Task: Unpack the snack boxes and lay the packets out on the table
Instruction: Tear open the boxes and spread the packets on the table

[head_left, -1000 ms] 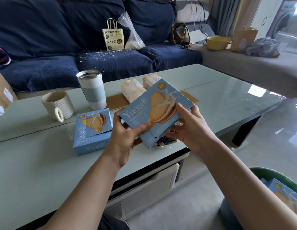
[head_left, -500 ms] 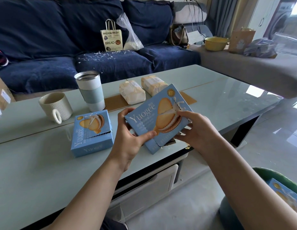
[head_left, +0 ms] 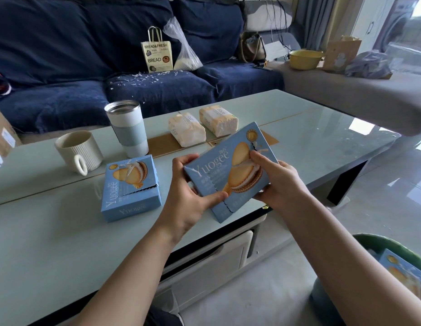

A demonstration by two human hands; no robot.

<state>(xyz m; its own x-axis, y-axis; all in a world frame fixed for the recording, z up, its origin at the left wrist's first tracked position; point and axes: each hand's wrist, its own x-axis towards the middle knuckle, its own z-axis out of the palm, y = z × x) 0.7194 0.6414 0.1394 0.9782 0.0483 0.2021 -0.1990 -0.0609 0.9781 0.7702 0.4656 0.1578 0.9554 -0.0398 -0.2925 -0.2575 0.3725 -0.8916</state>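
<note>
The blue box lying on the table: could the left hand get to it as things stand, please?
Probably yes, but not right away: the blue box on the table lies just left of the left hand with nothing between, yet that hand is gripping the held box.

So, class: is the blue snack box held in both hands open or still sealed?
Still shut. The held box keeps its lid flat and its perforated tear line unbroken; the right hand presses fingertips on it, the left hand steadies it.
</note>
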